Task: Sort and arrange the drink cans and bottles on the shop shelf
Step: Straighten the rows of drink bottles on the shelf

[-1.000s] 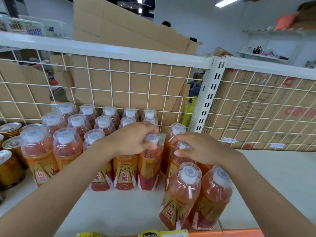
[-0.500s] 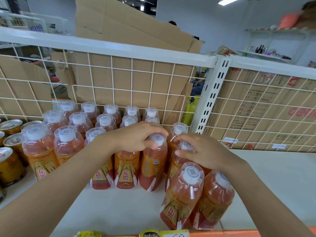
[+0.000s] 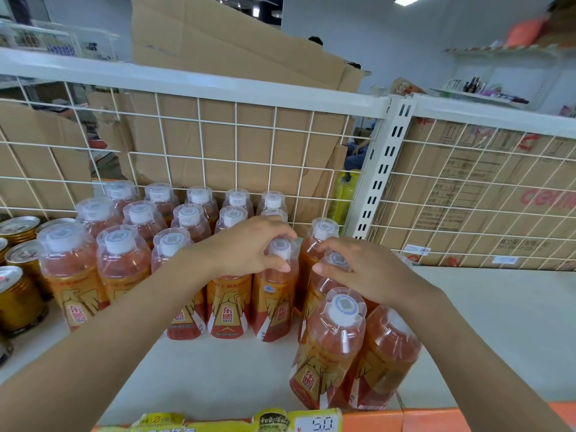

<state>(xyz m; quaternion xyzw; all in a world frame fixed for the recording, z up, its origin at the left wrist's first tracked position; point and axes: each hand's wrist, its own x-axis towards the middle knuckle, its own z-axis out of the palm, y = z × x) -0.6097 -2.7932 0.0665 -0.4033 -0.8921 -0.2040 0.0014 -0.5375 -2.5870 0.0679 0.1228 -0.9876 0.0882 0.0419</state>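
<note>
Left hand: our left hand (image 3: 249,252) reaches in from above, and its fingers and thumb are curled round the cap of a front-row bottle (image 3: 274,304), gripping it.
Right hand: our right hand (image 3: 371,269) is curled over the top of the neighbouring bottle (image 3: 318,294), just to the right, thumb and fingers closed on its cap.
Gripped bottles: both stand upright near the middle of the shelf (image 3: 218,369), side by side and almost touching.
Bottle block: we see the other orange bottles (image 3: 187,219) packed in rows from the back edge forward, filling the left half of the shelf. All are upright with white caps under clear covers.
Front pair: two more bottles (image 3: 330,347) stand touching each other close to the front edge, below our right wrist.
Gold cans: a cluster of cans (image 3: 18,294) sits at the left edge, just beside the bottle block.
Back: a white wire grid (image 3: 218,151) closes the back edge, with cardboard (image 3: 233,51) behind it and a slotted upright post (image 3: 383,169) to the right.
Front edge: a yellow price strip (image 3: 321,424) reads 5.0.
</note>
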